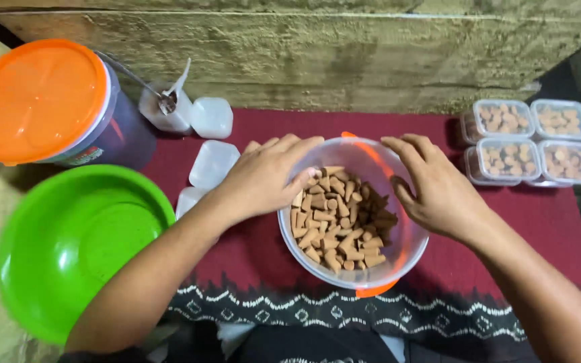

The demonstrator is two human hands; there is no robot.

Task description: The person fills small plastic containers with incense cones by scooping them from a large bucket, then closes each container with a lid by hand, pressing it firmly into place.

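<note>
Maroon cloth (pixel 546 222), four filled clear tubs (pixel 531 142)

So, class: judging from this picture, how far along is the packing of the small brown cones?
Done: four lidded boxes hold cones. In hand: left hand and right hand rest at the clear tub, which holds many brown cones. Left: several small white containers wait beside it.

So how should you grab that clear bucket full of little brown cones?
Probably by the rim of the clear bucket, one hand on each side, from above. It stands upright and open, full of brown cones. The left hand and right hand already sit at opposite sides of its rim.
</note>
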